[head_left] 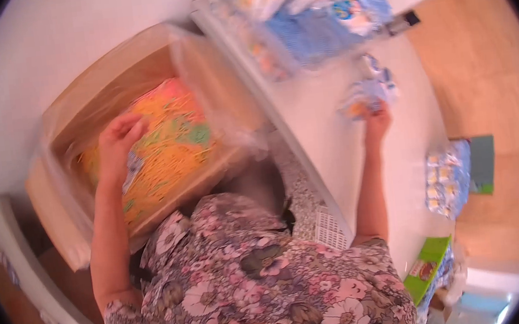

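Note:
My left hand (pixel 119 135) reaches down into a cardboard box (pixel 76 105) lined with a clear plastic bag, its fingers curled on a heap of small orange, yellow and green packets (pixel 172 146). My right hand (pixel 377 121) stretches out over the white table (pixel 325 123) and touches a small crumpled blue-and-white packet (pixel 366 94); whether it grips the packet is unclear. Both arms are bare below short floral sleeves.
A pile of blue-and-white packets in clear wrap (pixel 314 17) lies at the far table end. Another bundle of packets (pixel 448 177) sits by the table's right edge, with a green box (pixel 429 267) nearer me. Wooden floor (pixel 484 75) lies to the right.

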Motion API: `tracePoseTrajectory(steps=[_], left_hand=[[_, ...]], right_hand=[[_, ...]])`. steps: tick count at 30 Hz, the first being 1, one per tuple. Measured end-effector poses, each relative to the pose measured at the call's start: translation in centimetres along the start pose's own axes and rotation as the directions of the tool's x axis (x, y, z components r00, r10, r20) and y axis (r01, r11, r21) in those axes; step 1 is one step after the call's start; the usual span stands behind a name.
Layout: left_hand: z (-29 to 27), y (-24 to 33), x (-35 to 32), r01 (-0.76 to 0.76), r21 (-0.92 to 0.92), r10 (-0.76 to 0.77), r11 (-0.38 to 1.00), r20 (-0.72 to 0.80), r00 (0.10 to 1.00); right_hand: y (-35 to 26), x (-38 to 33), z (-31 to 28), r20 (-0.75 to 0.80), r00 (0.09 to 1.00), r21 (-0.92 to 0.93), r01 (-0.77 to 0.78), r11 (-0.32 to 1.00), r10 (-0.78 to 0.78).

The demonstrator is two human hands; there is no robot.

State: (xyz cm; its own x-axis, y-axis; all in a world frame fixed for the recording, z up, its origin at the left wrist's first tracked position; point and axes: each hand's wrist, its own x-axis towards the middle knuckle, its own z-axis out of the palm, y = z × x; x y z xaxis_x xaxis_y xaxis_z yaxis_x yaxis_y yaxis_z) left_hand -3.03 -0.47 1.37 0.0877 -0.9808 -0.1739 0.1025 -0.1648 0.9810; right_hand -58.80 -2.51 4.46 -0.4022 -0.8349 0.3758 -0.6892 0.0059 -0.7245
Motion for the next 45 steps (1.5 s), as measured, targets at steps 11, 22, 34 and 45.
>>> tracePoseTrajectory(steps=[11, 22, 34, 45], left_hand=[[-11.4, -4.4, 0.0, 0.024, 1.0, -0.104, 0.005, -0.023, 0.994], [-8.7, -5.5, 1.0, 0.065, 0.989, -0.35, -0.13, -0.108, 0.93], [-7.4, 0.4, -1.2, 0.075, 0.581, -0.202, 0.81, 0.157, 0.967], [-6.1, 0.0, 1.2, -0.082, 0.316, 0.109, 0.945, -0.068, 0.992]], right_hand=[[-3.9, -0.2, 1.8, -0.151, 0.84, -0.379, 0.438, 0.815, -0.521], [-14.2, -4.9, 4.6, -0.117, 0.705, -0.276, 0.654, 0.705, -0.699], [-28.0, -15.5, 24.4, 0.778, 0.298, 0.495, 0.253, 0.831, -0.554], [-26.8, -9.4, 29.5, 0.943, -0.118, 0.291, 0.745, 0.601, -0.31]])
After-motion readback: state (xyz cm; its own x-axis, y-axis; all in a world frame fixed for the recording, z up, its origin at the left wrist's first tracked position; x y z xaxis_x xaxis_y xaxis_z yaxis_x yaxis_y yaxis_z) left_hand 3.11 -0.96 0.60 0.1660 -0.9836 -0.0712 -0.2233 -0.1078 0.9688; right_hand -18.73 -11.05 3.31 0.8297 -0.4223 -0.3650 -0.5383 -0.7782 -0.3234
